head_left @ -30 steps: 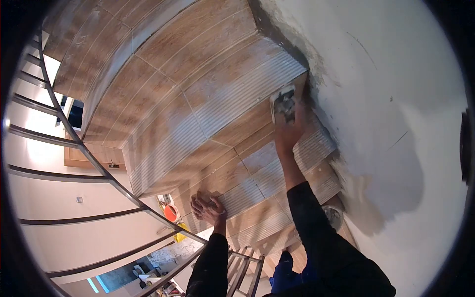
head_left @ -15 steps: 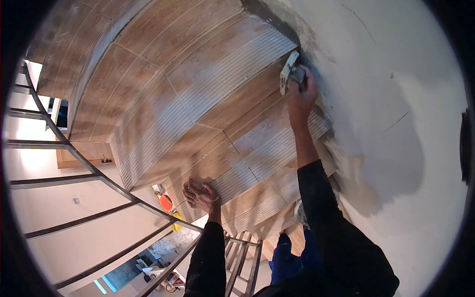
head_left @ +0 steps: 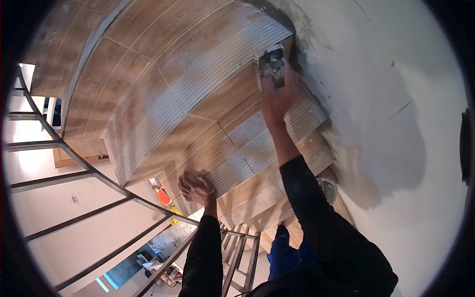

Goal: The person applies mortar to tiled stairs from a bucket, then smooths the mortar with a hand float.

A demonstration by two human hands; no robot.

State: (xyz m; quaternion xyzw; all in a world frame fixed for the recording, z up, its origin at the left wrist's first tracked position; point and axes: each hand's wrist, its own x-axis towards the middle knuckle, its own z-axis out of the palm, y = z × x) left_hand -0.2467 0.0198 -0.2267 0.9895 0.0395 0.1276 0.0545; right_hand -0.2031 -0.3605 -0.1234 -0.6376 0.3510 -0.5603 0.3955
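Looking down through the head camera, the right hand [head_left: 277, 96] reaches up and away along the stairs, its fingers wrapped firmly around a rectangular float smeared with grey paste [head_left: 269, 63]. The float sits against the brown wood-look tiled steps [head_left: 208, 74], near the top right of the flight. It is just beside the corner where the tile meets the white plastered wall [head_left: 401, 69] (a dark grey band of paste [head_left: 292, 24] runs along that joint). Pale streaky haze covers several of the ribbed tile faces around the float.

The left hand [head_left: 196, 188] is lower and well apart from the right. It rests on the outer edge of a step with its fingers spread over the tile, gripping nothing. Both arms are in black sleeves [head_left: 321, 222], and blue trousers [head_left: 283, 255] show between them at the bottom.

On the wall, below and to the right of the float, lies a large damp grey patch [head_left: 391, 158], with a rough-edged smear where it meets the steps. Left of the staircase, a dark metal railing [head_left: 74, 163] curves along the flight. Beyond it, a small orange round container [head_left: 164, 196] stands on the floor below, near the left hand in the picture but far beneath it.
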